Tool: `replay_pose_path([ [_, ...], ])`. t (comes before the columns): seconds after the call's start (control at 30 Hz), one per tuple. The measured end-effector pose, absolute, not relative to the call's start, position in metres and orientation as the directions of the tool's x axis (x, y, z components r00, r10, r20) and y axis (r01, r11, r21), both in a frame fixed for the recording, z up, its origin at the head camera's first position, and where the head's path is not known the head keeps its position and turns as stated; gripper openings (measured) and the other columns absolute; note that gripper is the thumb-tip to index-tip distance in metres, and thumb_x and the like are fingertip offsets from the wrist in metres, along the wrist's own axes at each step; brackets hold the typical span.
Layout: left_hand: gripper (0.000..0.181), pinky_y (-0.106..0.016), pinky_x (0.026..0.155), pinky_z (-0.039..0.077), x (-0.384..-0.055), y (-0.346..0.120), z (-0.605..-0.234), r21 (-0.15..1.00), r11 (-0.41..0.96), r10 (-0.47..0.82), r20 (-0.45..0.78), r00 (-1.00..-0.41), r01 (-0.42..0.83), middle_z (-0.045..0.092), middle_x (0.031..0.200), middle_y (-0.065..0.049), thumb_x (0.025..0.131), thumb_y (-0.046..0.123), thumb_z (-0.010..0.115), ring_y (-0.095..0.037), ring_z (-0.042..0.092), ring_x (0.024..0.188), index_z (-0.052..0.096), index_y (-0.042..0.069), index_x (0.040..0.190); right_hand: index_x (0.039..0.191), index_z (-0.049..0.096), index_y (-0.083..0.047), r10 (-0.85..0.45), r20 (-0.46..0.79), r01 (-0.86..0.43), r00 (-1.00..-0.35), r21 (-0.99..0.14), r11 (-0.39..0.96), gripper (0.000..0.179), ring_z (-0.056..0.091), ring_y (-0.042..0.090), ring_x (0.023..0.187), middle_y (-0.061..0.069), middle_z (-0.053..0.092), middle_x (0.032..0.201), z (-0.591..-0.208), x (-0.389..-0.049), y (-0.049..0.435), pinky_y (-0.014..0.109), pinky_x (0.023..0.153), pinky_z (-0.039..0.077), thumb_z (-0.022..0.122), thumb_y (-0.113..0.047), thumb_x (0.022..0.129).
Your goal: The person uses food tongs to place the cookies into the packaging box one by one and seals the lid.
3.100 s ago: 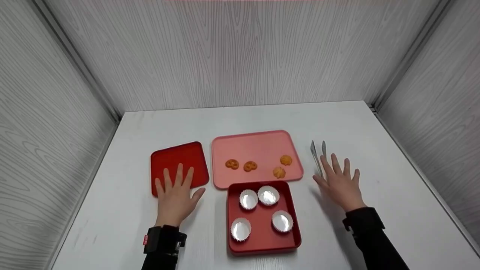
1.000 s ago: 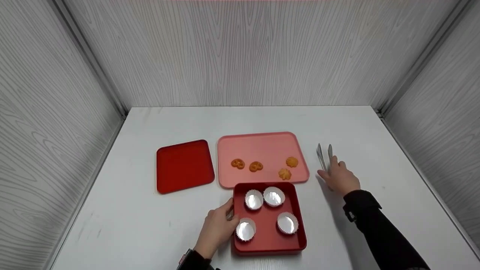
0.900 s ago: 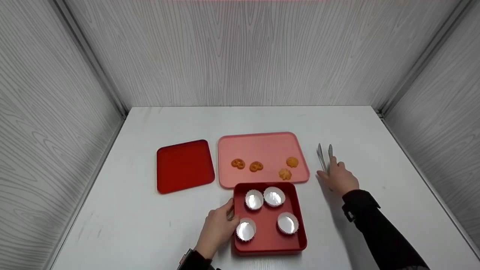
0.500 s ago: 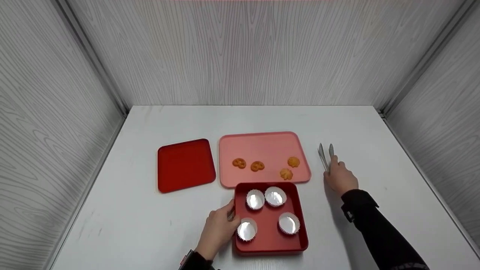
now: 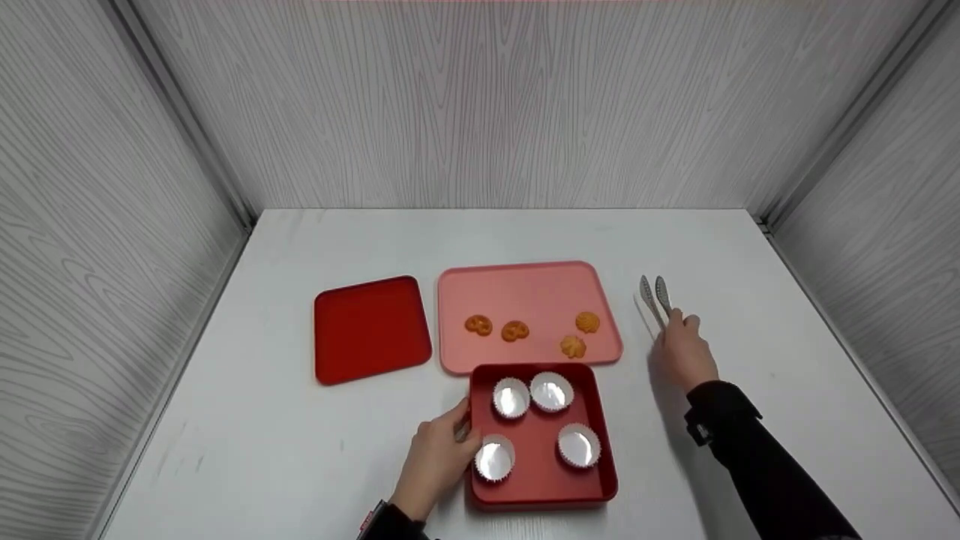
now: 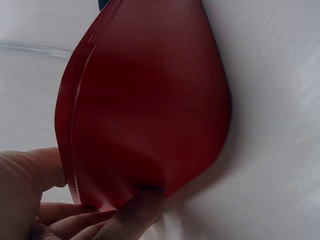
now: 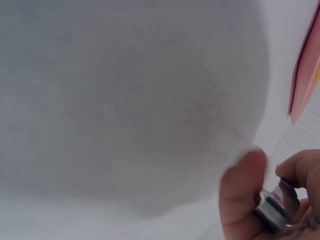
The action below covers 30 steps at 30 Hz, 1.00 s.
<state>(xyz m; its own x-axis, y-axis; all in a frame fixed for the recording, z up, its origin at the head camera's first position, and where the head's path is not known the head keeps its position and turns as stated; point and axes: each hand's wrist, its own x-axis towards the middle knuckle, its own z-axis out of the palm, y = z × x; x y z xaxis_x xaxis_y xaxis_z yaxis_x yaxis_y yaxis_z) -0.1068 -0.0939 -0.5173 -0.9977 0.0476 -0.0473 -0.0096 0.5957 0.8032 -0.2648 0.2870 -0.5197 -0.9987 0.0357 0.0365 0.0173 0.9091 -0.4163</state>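
Observation:
My left hand (image 5: 439,454) grips the left wall of a deep red square box (image 5: 541,487), thumb over the rim and fingers against the outside; the left wrist view shows the box's outer side (image 6: 150,100) close up. Several white paper baking cups (image 5: 579,445) stand inside it. At the right my right hand (image 5: 684,349) holds metal tongs (image 5: 654,301), whose two tips point away and stand slightly apart above the table. In the right wrist view thumb and fingers pinch the tongs' shiny end (image 7: 277,207).
Behind the box lies a pink tray (image 5: 517,289) with two pretzels (image 5: 515,331) and two piped cookies (image 5: 573,346) on it. A flat red tray (image 5: 371,330) sits to the left. Grey wood-grain walls (image 5: 487,105) enclose the white table (image 5: 247,442) on three sides.
Both hands were spread over the table at first. The left hand moved right and took hold of the box; the right hand grasped the tongs, which have now lifted, their tips drawn closer together.

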Motion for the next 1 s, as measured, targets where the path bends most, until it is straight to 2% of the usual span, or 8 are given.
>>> replay_pose_path([
  [0.07, 0.054, -0.051, 0.102, 0.052, -0.107, -0.094, -0.517, 0.803, 0.595, 0.051, -0.042, -0.998, -0.003, 0.068, 0.131, -0.016, 0.092, 0.015, 0.069, -0.033, 0.064, 0.124, 0.059, 0.003, 0.143, 0.137, 0.037, 0.014, 0.048, 0.056, 0.019, -0.997, -0.429, 0.903, 0.040, 0.061, 0.047, 0.069, 0.034, 0.043, 0.115, -0.518, -0.263, 0.286, 0.057, 0.057, 0.051, 0.038, -0.008, 0.104],
  [0.23, 0.053, -0.051, 0.102, 0.052, -0.106, -0.094, -0.516, 0.807, 0.591, 0.056, -0.028, -0.998, 0.010, 0.068, 0.130, -0.017, 0.092, 0.015, 0.069, -0.033, 0.064, 0.123, 0.059, 0.003, 0.143, 0.137, 0.045, 0.012, 0.045, 0.139, -0.020, -0.989, -0.437, 0.899, 0.045, 0.062, 0.048, 0.075, 0.034, 0.051, 0.111, -0.515, -0.258, 0.284, 0.062, 0.063, 0.051, 0.047, -0.011, 0.098],
  [0.43, 0.052, -0.052, 0.099, 0.054, -0.105, -0.094, -0.517, 0.800, 0.599, 0.052, -0.003, -0.999, 0.029, 0.069, 0.129, -0.018, 0.092, 0.015, 0.069, -0.035, 0.066, 0.120, 0.060, 0.003, 0.142, 0.138, 0.051, 0.011, -0.037, 0.181, -0.117, -0.983, -0.452, 0.884, 0.048, 0.063, 0.050, 0.104, 0.034, 0.062, 0.116, -0.512, -0.258, 0.282, 0.065, 0.085, 0.050, 0.054, -0.025, 0.106],
  [0.5, 0.052, -0.052, 0.099, 0.054, -0.105, -0.094, -0.517, 0.800, 0.599, 0.052, -0.002, -0.999, 0.030, 0.069, 0.128, -0.018, 0.092, 0.015, 0.069, -0.035, 0.066, 0.120, 0.061, 0.003, 0.141, 0.137, 0.054, 0.009, -0.075, 0.180, -0.151, -0.981, -0.458, 0.876, 0.050, 0.062, 0.049, 0.109, 0.032, 0.064, 0.118, -0.510, -0.257, 0.280, 0.064, 0.089, 0.050, 0.057, -0.030, 0.106],
  [0.6, 0.052, -0.051, 0.101, 0.053, -0.105, -0.094, -0.517, 0.804, 0.594, 0.050, -0.012, -0.999, 0.020, 0.069, 0.128, -0.017, 0.093, 0.015, 0.069, -0.034, 0.065, 0.121, 0.060, 0.003, 0.142, 0.134, 0.059, 0.005, -0.129, 0.193, -0.206, -0.973, -0.458, 0.865, 0.048, 0.064, 0.045, 0.107, 0.028, 0.067, 0.118, -0.507, -0.255, 0.276, 0.062, 0.090, 0.051, 0.061, -0.032, 0.104],
  [0.7, 0.052, -0.052, 0.102, 0.052, -0.105, -0.094, -0.517, 0.808, 0.590, 0.044, -0.030, -0.999, 0.002, 0.069, 0.129, -0.016, 0.093, 0.016, 0.069, -0.034, 0.064, 0.122, 0.060, 0.003, 0.142, 0.131, 0.063, -0.001, -0.177, 0.208, -0.252, -0.962, -0.427, 0.868, 0.041, 0.066, 0.037, 0.093, 0.021, 0.070, 0.105, -0.504, -0.252, 0.272, 0.057, 0.082, 0.053, 0.064, -0.031, 0.102],
  [0.83, 0.052, -0.053, 0.104, 0.050, -0.106, -0.094, -0.517, 0.811, 0.585, 0.039, -0.053, -0.998, -0.020, 0.068, 0.132, -0.016, 0.093, 0.018, 0.069, -0.035, 0.063, 0.125, 0.060, 0.004, 0.143, 0.131, 0.066, -0.005, -0.236, 0.201, -0.299, -0.951, -0.387, 0.872, 0.038, 0.062, 0.028, 0.078, 0.013, 0.068, 0.091, -0.501, -0.249, 0.268, 0.050, 0.070, 0.052, 0.067, -0.028, 0.100],
  [1.0, 0.052, -0.052, 0.106, 0.050, -0.106, -0.095, -0.518, 0.814, 0.582, 0.048, -0.029, -0.998, 0.004, 0.068, 0.132, -0.015, 0.093, 0.017, 0.070, -0.032, 0.064, 0.125, 0.059, 0.002, 0.142, 0.130, 0.067, -0.004, -0.295, 0.195, -0.349, -0.936, -0.376, 0.858, 0.039, 0.067, 0.033, 0.085, 0.017, 0.071, 0.098, -0.502, -0.247, 0.266, 0.053, 0.072, 0.056, 0.069, -0.027, 0.099],
])
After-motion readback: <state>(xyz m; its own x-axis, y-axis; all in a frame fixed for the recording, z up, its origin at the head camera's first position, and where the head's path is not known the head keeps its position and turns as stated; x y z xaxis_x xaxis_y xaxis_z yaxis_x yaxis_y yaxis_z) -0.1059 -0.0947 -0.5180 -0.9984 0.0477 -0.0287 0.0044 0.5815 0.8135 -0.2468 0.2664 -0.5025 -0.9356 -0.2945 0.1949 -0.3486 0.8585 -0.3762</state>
